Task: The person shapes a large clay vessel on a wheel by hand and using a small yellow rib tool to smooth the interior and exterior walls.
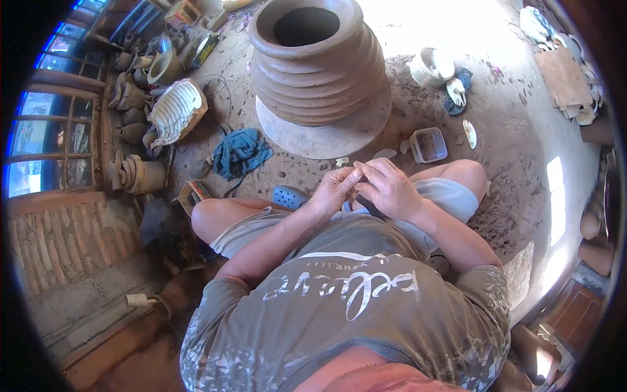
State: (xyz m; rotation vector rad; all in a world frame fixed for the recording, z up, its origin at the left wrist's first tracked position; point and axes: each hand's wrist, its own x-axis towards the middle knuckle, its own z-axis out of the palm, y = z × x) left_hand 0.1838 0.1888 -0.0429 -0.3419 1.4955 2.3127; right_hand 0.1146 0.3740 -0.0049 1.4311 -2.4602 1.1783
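Observation:
My left hand [334, 191] and my right hand [390, 189] meet in front of my lap, fingertips bent together. Both are closed, and whatever lies between the fingers is too small or hidden to make out. Just beyond them a large ribbed clay pot [318, 85] stands upright on a round pale board [320, 142]. It has a thick rolled rim and a wide dark mouth. Neither hand touches the pot. A clear plastic tub [429, 145] sits on the floor to the right of the board.
A crumpled teal cloth [240, 154] and a blue clog [289, 196] lie left of my hands. A ridged pale mould [176, 112] and several clay pots [142, 175] line the left side by the window. Another basin [432, 66] stands at the far right, beside a dark cloth [459, 93].

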